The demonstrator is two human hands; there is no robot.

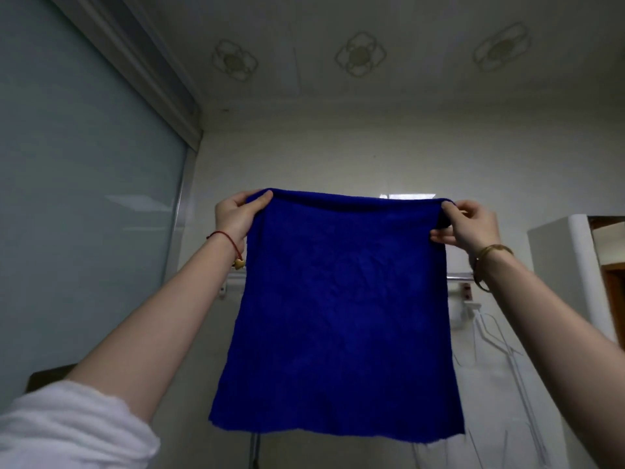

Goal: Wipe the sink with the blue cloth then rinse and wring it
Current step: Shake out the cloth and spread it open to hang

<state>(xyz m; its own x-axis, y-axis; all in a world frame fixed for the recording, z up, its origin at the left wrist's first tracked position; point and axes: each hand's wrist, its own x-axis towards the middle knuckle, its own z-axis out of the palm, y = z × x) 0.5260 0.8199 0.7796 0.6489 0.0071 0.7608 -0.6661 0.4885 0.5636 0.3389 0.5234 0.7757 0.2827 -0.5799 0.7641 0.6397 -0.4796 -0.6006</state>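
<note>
The blue cloth [338, 316] hangs flat and spread out in front of me, raised high toward the wall and ceiling. My left hand [236, 214] pinches its upper left corner. My right hand [468, 225] pinches its upper right corner. The cloth's top edge is folded over between the two hands and its lower edge hangs free. Both arms are stretched upward. The sink is out of view.
A metal rail [458, 275] on white brackets runs along the wall behind the cloth. White wire hangers [490, 333] hang below it at the right. A frosted glass panel [84, 198] fills the left side. A white cabinet [558, 265] stands at the right.
</note>
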